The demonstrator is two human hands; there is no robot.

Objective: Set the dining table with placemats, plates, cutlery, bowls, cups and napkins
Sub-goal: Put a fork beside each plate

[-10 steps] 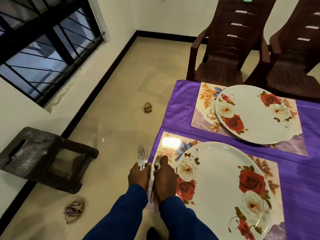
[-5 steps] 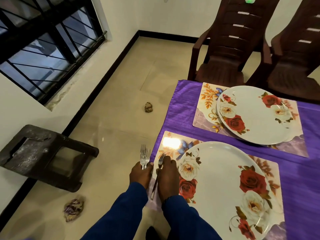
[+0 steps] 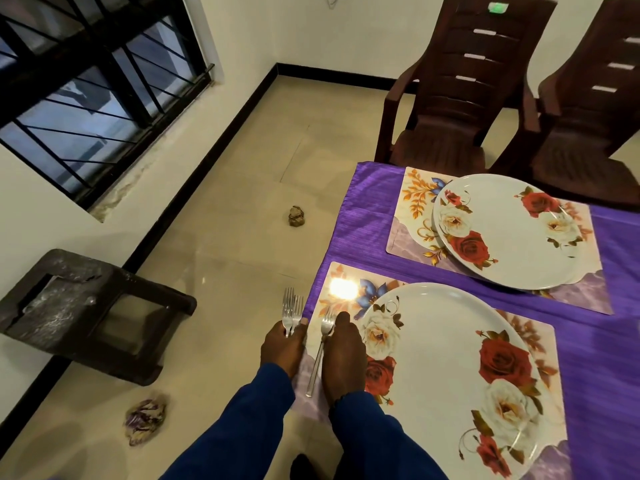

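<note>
Purple tablecloth (image 3: pixel 360 216), unlabelled fork (image 3: pixel 320 351) beside floral plate (image 3: pixel 446 358)

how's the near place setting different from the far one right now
The near placemat has a fork lying on its left strip under the right hand; the far placemat has no cutlery. The near plate looks larger, being closer, than the far plate. Both are white rose plates on floral mats. The left hand holds spare forks.
</note>
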